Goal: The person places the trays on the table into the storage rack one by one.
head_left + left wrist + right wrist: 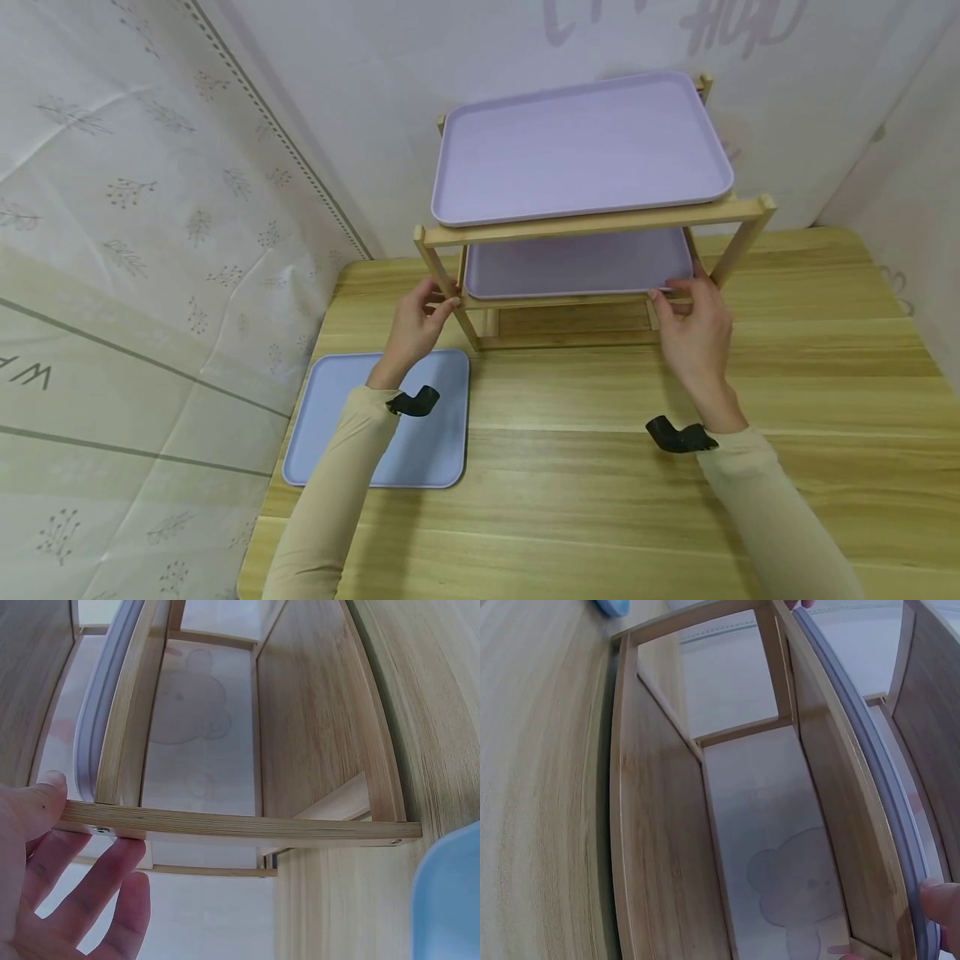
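A wooden rack (592, 223) stands on the table, bearing a purple upper tray (585, 146) and a purple lower tray (577, 262). My left hand (420, 321) grips the rack's left front upright at the height of the lower tray. In the left wrist view, the thumb (46, 799) lies on one side of that wooden bar and the fingers on the other. At the opposite end, my right hand (697, 325) holds the shelf's right front corner. One digit (937, 900) touches the lower tray's rim in the right wrist view; another shows under the shelf board. The remaining right fingers are partly hidden.
A blue tray (375, 421) lies flat at the table's left side, partly beneath my left forearm. The rack's bottom board (570, 321) sits close to the wooden tabletop (570, 467). Patterned cloth (195, 225) hangs along the left, with pale walls behind and right.
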